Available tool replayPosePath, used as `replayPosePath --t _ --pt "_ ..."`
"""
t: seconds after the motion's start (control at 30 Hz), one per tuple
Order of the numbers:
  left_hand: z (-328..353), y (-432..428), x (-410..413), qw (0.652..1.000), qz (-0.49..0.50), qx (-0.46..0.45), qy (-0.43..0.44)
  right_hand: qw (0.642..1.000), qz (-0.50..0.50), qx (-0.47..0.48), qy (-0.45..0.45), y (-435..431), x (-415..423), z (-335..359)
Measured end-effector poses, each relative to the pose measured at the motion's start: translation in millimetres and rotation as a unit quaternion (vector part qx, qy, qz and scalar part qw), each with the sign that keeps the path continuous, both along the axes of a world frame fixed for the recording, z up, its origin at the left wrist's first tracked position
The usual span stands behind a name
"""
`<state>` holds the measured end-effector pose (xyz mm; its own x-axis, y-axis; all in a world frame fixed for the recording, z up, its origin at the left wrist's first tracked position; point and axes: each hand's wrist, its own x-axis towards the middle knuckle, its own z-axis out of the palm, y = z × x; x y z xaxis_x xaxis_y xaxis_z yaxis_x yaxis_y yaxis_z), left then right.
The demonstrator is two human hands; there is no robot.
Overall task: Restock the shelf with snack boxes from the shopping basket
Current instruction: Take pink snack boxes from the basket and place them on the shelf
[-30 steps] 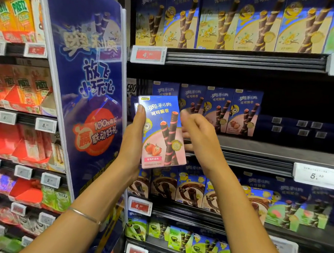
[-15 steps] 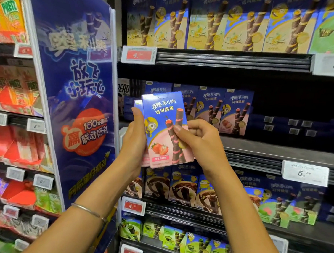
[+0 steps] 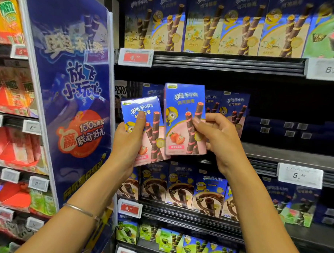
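I hold two blue-and-pink strawberry wafer-roll snack boxes in front of the middle shelf. My left hand point(image 3: 127, 141) grips the tilted left box point(image 3: 142, 129), thumb across its front. My right hand point(image 3: 218, 136) pinches the upright right box point(image 3: 184, 119) by its right edge. Behind them, on the middle shelf point(image 3: 288, 154), matching strawberry boxes point(image 3: 234, 108) stand at the left end. The shopping basket is out of view.
A blue promotional divider panel point(image 3: 75, 94) stands to the left of the shelf bay. Vanilla boxes point(image 3: 206, 22) fill the shelf above, chocolate boxes point(image 3: 180, 187) the shelf below. The right part of the middle shelf is dark, with boxes lying far back. Price tags point(image 3: 300, 175) line the shelf edges.
The stacked boxes were in my left hand; my right hand has pulled the front one off and moved it right and up, so each hand now holds one box.
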<state>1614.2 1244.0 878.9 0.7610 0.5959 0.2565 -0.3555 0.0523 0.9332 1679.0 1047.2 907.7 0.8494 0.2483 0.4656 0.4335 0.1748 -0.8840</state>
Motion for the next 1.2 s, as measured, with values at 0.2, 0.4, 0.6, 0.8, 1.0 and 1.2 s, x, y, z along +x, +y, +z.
replayPosePath --t 0.2,0.4,0.6,0.8,1.0,1.2 --pt "1 -1 -4 1.0 0.009 0.008 -0.001 0.998 -0.07 0.007 0.003 -5 31 13" --pt "8 -7 -13 1.0 0.012 0.002 0.017 0.983 -0.161 -0.084 -0.016 3 68 15" --pt "12 -10 -18 1.0 0.009 0.001 0.022 0.944 -0.253 -0.199 -0.068 16 86 9" --pt "13 -11 -19 0.999 0.011 -0.008 0.031 0.913 -0.288 -0.277 -0.083 28 89 16" --pt "12 -11 -17 0.999 0.011 -0.008 0.031 0.893 -0.314 -0.308 -0.095 37 89 15" --pt "10 -10 -11 0.999 0.01 0.0 0.03 0.881 -0.332 -0.321 -0.103 46 91 14"
